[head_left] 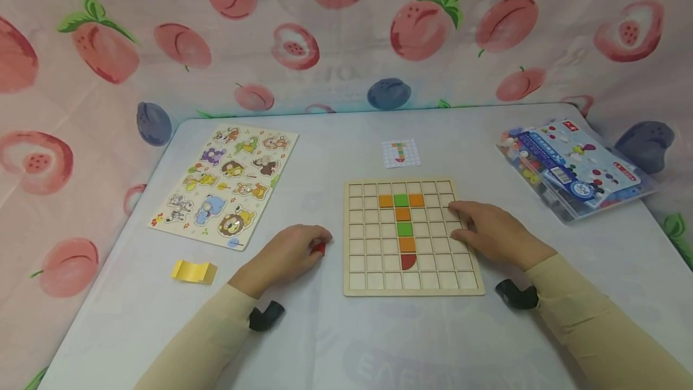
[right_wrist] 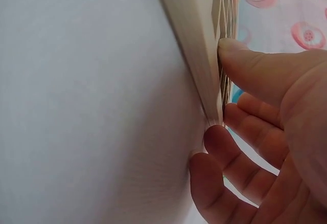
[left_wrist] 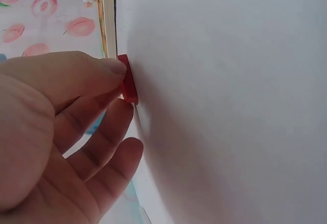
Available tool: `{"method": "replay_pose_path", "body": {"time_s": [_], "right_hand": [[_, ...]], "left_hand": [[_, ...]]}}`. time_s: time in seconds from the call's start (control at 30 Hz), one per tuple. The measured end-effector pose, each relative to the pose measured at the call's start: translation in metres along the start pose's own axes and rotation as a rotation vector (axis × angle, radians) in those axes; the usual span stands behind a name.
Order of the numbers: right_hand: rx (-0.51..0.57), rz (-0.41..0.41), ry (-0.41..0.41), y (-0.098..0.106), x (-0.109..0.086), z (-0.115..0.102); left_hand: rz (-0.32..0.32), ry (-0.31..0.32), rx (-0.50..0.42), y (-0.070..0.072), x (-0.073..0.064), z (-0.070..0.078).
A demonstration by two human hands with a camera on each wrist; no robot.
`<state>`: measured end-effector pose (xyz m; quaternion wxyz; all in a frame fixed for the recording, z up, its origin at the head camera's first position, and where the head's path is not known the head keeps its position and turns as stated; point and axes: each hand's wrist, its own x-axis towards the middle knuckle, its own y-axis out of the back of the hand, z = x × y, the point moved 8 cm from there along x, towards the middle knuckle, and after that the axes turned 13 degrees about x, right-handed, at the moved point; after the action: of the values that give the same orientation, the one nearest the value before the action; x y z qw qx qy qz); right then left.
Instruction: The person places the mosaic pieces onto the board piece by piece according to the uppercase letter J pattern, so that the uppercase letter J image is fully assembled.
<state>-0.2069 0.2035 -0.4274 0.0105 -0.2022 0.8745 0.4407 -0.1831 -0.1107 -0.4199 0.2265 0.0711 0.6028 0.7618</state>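
My left hand (head_left: 289,256) pinches a small red block (left_wrist: 129,79) between thumb and fingers, just left of the wooden grid board (head_left: 346,284). The block's full outline is hidden by the fingers. On the board, orange squares (head_left: 403,214) and green squares (head_left: 405,229) form a T, with a red quarter-round piece (head_left: 408,262) at its foot. My right hand (head_left: 495,233) rests on the board's right edge; its thumb (right_wrist: 235,55) touches the top, and the lower fingers sit by the edge, loosely bent. Behind the board lies a small pattern card (head_left: 411,158) with a similar coloured figure.
An animal puzzle board (head_left: 254,206) lies at the left of the white table (head_left: 319,330). Nearer, left of my left forearm, is a bent yellow piece (head_left: 193,272). A clear plastic box (head_left: 582,164) with a blue printed label stands at the back right.
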Motion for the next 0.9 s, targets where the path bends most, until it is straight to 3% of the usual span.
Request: {"method": "replay_pose_path", "body": {"time_s": [0.27, 0.6, 0.9], "right_hand": [[0.006, -0.002, -0.015, -0.0004, 0.0, 0.0002], [0.004, -0.002, -0.028, -0.0005, -0.0002, 0.0], [0.008, 0.0, -0.025, -0.0001, -0.0004, 0.0007]], "left_hand": [[-0.006, 0.044, -0.053, -0.0001, 0.0033, -0.0028], [0.011, 0.089, -0.049, -0.0005, 0.0094, -0.0072], [-0.038, 0.071, -0.092, 0.0004, 0.0065, -0.0077]]}}
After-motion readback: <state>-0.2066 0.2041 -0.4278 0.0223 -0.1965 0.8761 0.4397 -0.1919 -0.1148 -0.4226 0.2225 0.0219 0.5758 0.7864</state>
